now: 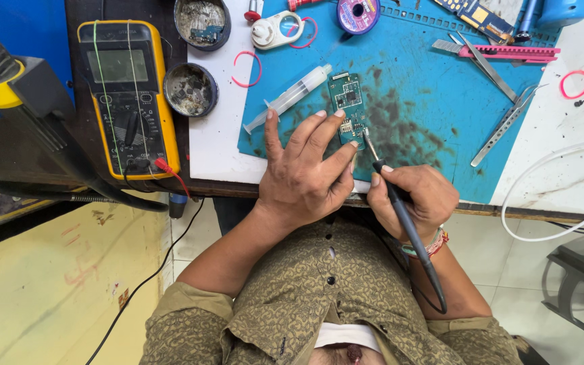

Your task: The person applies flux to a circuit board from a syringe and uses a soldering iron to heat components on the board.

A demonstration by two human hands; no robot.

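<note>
Overhead view of a repair counter. The left hand lies flat near the counter's front edge, fingers spread, its fingertips pressing the lower end of a small green circuit board against the blue work mat; its grip is open, pinning rather than clasping. The right hand closes its grip around the dark handle of a soldering iron, held like a pen, with the metal tip touching the board's lower right edge just beside the left fingertips; the iron's cord trails back over the wrist. The board lies upright on the mat's stained middle, a clear syringe lying slantwise just to its left. A pair of tweezers and a pink-handled tool rest toward the mat's far right corner, well apart from the hands. A yellow multimeter sits at the counter's left side, with two round tins of residue between it and the mat. A solder-wick spool lies at the mat's far edge.
</note>
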